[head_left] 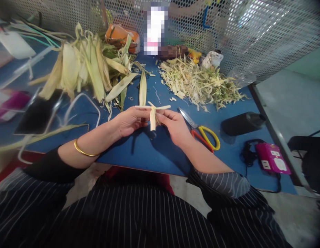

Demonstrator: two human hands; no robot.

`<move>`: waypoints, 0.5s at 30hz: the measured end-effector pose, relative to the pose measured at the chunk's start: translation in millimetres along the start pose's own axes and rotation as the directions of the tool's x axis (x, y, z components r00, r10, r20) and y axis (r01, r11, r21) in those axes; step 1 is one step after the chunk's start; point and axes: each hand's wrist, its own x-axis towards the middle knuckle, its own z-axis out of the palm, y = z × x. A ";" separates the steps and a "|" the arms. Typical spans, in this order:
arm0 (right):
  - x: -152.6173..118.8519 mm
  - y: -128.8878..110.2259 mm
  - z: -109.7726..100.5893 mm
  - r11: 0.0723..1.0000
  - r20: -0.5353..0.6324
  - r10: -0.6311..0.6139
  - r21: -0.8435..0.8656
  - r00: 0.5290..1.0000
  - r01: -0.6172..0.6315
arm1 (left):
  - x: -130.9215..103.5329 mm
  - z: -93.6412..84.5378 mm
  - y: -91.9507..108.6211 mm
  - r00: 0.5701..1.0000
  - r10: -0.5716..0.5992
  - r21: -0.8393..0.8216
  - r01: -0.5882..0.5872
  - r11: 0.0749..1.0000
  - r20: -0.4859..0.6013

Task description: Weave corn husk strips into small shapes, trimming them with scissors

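I had both hands together over the near part of the blue bench (pixel 118 150), with a knotted husk piece (pixel 153 119) held up between them. The left hand (pixel 132 120) had its grip closed on the left side of it, thumb and fingers pinching near the knot. My right hand (pixel 175 125) had its grip clamped on the right side, thumb and forefinger pressed together by the knot.

The thin cross strip, its longest part, ran left to right, nearly level, with both ends poking past my fingertips. From the knot a wider tail pointed down towards the body, and a short tip stuck out away from it.

Just beyond the left hand, a single pale leaf (pixel 142 88) lay pointing away from me. The heap of whole husks (pixel 82 67) was farther off to the left, and the pile of shreds (pixel 198 84) far to the right. Close to the right hand lay the scissors (pixel 197 132), blades angled away and leftward, handles yellow and red. Farther right I had a black bottle (pixel 242 124) on its side and a magenta socket box (pixel 273 158). Print on the orange packet (pixel 122 37) was too blurred for me to read.
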 end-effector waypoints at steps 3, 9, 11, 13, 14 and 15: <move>-0.1 1.6 -1.5 0.997 0.022 0.058 0.047 0.998 -0.059 | -1.3 0.8 1.9 0.996 -0.042 -0.045 0.045 0.998 0.081; -5.9 1.6 5.4 0.998 0.030 0.022 0.050 0.999 -0.023 | 1.3 4.4 -4.5 0.997 0.069 -0.040 -0.070 0.997 -0.032; -8.4 2.6 10.3 0.999 -0.018 -0.054 0.005 0.998 0.054 | 2.4 7.0 -7.2 0.988 0.145 -0.033 -0.147 0.989 -0.059; -9.8 4.4 14.2 0.992 -0.066 -0.117 -0.053 0.991 0.114 | 3.1 9.4 -8.9 0.979 0.189 -0.013 -0.190 0.982 -0.080; -9.9 5.3 15.4 0.989 -0.085 -0.134 -0.077 0.987 0.128 | 3.4 10.1 -9.4 0.975 0.202 -0.004 -0.203 0.979 -0.092; -9.7 6.0 16.1 0.987 -0.097 -0.140 -0.094 0.985 0.131 | 3.7 10.5 -9.7 0.973 0.207 -0.001 -0.208 0.978 -0.102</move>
